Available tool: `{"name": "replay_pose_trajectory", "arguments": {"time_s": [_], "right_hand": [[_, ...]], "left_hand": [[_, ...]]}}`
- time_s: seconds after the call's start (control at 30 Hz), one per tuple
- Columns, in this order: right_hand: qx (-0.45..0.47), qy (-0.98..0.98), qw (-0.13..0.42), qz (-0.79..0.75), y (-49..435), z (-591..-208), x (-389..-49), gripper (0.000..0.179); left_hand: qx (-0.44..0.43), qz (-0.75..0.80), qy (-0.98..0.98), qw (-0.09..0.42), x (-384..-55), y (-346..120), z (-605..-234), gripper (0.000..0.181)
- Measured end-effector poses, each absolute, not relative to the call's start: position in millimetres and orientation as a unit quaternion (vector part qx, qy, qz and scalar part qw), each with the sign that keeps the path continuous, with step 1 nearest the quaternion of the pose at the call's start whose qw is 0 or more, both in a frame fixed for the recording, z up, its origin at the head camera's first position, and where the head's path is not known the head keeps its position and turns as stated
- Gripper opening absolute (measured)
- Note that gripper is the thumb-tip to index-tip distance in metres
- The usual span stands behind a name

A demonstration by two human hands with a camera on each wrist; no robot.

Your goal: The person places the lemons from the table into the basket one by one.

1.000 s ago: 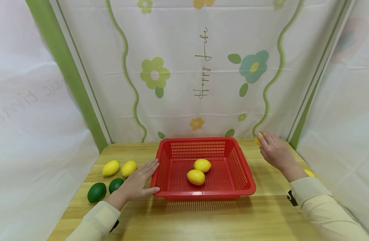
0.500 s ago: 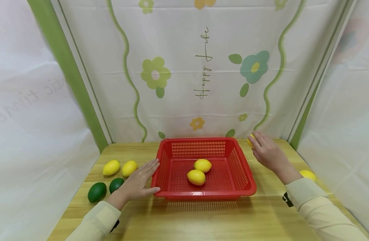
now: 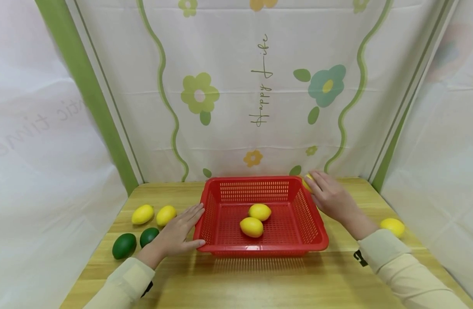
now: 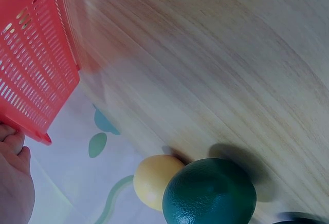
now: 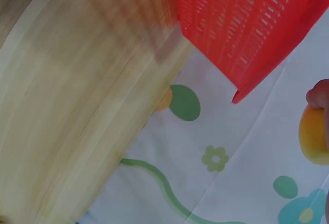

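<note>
Pinched in the right hand (image 3: 332, 197), one lemon (image 3: 307, 184) hangs by the red basket (image 3: 259, 248) at its right rim, the left hand (image 3: 177, 231) resting straight-fingered opposite — two lemons (image 3: 252, 227) already inside, a lone lemon (image 3: 392, 227) rightward seemingly left.

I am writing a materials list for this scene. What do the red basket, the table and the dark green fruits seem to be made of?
Red basket: probably moulded plastic, glossy; its walls are slotted and its rim catches light.
Table: wood or printed laminate, soft sheen; grain lines show.
Dark green fruits: shiny, one finely bumpy in the left wrist view; real or artificial, I cannot tell.
</note>
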State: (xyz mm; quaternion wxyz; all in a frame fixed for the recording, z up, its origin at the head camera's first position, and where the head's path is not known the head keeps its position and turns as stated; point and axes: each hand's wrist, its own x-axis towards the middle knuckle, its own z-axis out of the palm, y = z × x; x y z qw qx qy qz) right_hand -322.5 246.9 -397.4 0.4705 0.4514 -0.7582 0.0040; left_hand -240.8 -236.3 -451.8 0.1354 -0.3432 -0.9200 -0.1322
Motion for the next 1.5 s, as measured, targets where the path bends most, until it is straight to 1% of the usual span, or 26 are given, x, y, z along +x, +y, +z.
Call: {"name": "replay_pose_trajectory", "arguments": {"time_s": [0.3,0.57,0.67,0.9,0.93,1.13,1.27,1.5], "right_hand": [[0.475,-0.747,0.465,0.004,222.4,-395.7,-316.1,0.037],[0.479,-0.768,0.426,-0.007,205.9,-397.5,-310.3,0.042],[0.487,-0.764,0.422,0.002,199.8,-400.2,-310.9,0.042],[0.499,-0.769,0.4,0.008,186.7,-404.5,-310.3,0.03],[0.499,-0.772,0.394,0.009,185.3,-405.0,-309.8,0.032],[0.493,-0.795,0.353,0.012,179.7,-408.6,-305.6,0.057],[0.489,-0.804,0.337,0.016,176.1,-409.5,-303.2,0.06],[0.488,-0.816,0.308,0.023,171.0,-410.8,-302.0,0.06]], "left_hand": [[-0.344,-0.133,-0.919,0.138,-239.9,-236.7,-451.3,0.085],[-0.346,-0.136,-0.918,0.138,-239.7,-236.1,-450.8,0.084],[-0.345,-0.135,-0.919,0.137,-239.5,-236.0,-450.8,0.084],[-0.343,-0.137,-0.919,0.138,-239.0,-235.4,-450.3,0.085],[-0.343,-0.137,-0.919,0.138,-239.0,-235.3,-450.2,0.085],[-0.346,-0.137,-0.918,0.139,-238.8,-235.4,-449.1,0.085],[-0.345,-0.137,-0.918,0.138,-239.1,-235.4,-448.9,0.085],[-0.344,-0.137,-0.919,0.135,-239.5,-235.4,-449.8,0.085]]}}
